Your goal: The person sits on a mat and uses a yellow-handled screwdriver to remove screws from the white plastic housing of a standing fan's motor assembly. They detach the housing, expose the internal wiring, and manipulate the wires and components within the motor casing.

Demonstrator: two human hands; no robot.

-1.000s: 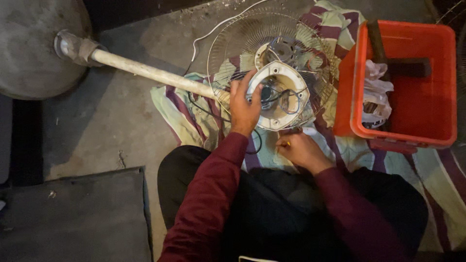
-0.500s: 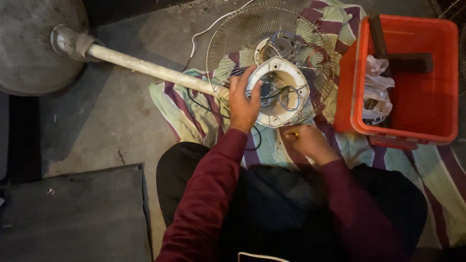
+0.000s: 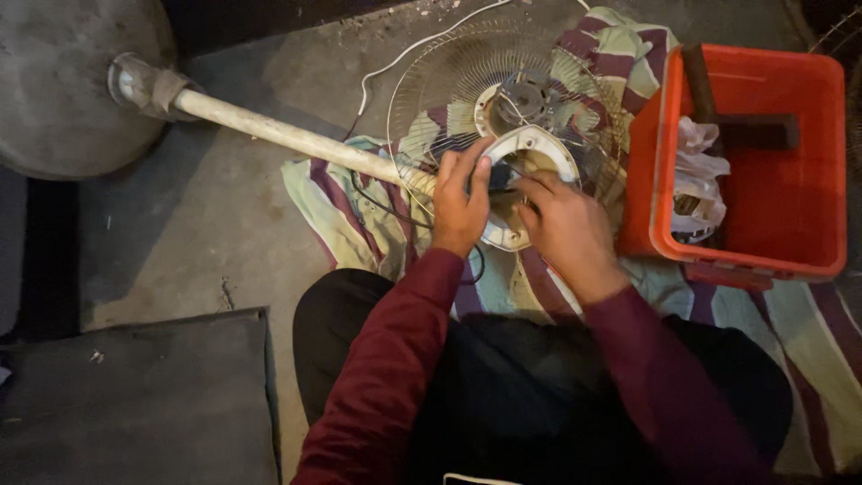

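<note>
A pedestal fan lies on its side on a striped cloth (image 3: 359, 211). Its white motor housing (image 3: 539, 144) is open, with dark wiring inside, and the wire guard (image 3: 467, 81) lies behind it. My left hand (image 3: 460, 202) grips the housing's left rim, fingers over the edge. My right hand (image 3: 566, 224) reaches into the housing from the right, its fingertips on the dark parts inside. What the right fingers pinch is hidden. The white pole (image 3: 278, 135) runs left to the round grey base (image 3: 63, 90).
A red plastic crate (image 3: 763, 189) stands right of the fan, holding a dark hammer-like tool (image 3: 745, 130) and a crumpled white bag (image 3: 700, 175). A white cord (image 3: 404, 54) trails over the concrete floor. A dark mat (image 3: 135, 404) lies at lower left. My legs are folded below.
My right hand rose from the cloth below the housing into the motor housing. The left hand stayed on the rim. The view shifted slightly downward.
</note>
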